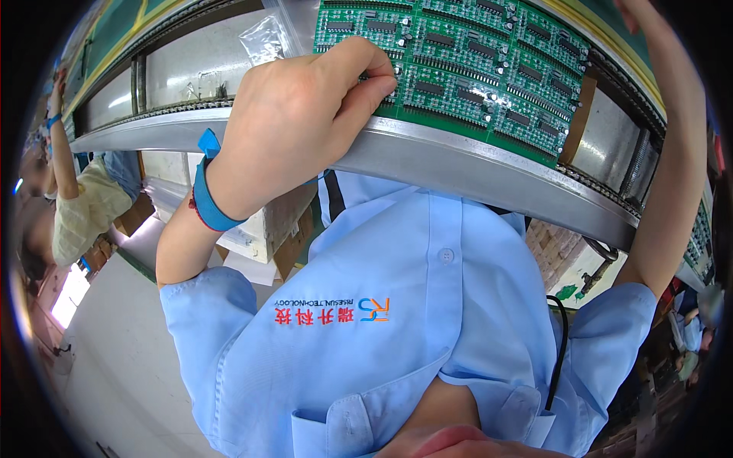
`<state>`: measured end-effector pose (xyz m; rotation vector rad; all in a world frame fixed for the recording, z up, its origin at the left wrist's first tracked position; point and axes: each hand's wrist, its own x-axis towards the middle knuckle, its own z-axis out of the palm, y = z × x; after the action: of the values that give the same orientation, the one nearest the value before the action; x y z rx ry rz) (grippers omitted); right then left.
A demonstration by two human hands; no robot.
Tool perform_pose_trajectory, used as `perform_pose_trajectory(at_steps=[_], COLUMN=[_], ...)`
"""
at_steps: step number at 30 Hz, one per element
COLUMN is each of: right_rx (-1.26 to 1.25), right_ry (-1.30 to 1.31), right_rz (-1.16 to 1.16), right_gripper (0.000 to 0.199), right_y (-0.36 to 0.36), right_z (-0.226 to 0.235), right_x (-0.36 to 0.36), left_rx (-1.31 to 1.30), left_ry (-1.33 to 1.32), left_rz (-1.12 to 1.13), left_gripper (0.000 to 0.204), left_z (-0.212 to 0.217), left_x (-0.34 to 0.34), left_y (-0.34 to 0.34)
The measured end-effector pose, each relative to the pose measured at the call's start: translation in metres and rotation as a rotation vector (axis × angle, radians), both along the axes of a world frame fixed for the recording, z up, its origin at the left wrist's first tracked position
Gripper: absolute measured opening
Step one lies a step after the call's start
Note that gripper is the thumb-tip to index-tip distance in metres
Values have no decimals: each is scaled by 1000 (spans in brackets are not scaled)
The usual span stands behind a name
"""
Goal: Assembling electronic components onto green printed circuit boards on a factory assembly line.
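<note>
My left hand (294, 111), with a blue wrist strap (206, 200), reaches over a green circuit board panel (458, 126). Its thumb and forefinger are pinched together at the panel's left part, above the near edge. Whatever lies between those fingertips is too small or hidden to name. Rows of black chips, pin strips and small round silver parts cover the panel. At the top right my right forearm (679, 130) stretches away past the panel. Only part of my right hand (635, 14) shows at the upper rim, and most of its fingers are out of the picture.
The panel rests on a conveyor with a metal rail (489, 164) along its near side. A clear plastic bag (263, 38) lies left of the panel. Chains run along the conveyor. White boxes (259, 229) stand below the rail. Another person (84, 206) works at the far left.
</note>
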<state>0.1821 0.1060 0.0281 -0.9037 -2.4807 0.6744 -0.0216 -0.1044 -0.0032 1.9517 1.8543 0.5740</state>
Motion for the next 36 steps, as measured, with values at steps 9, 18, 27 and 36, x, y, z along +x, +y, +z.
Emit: perform_pose_trajectory(at_steps=[9, 18, 27, 36], right_rx=[-421, -822, -890, -471], right_ry=[1, 161, 188, 45], right_rz=[83, 130, -17, -51], right_gripper=[19, 17, 18, 13], right_y=[-30, -52, -64, -78], right_z=[-16, -32, -30, -34], right_x=[45, 68, 79, 84], left_rx=[105, 73, 125, 50], left_ry=[235, 345, 383, 28], left_rz=[-91, -124, -106, -25], left_gripper=[10, 9, 12, 6], left_z=[5, 8, 6, 15], left_x=[5, 6, 10, 4], left_y=[0, 0, 3, 9])
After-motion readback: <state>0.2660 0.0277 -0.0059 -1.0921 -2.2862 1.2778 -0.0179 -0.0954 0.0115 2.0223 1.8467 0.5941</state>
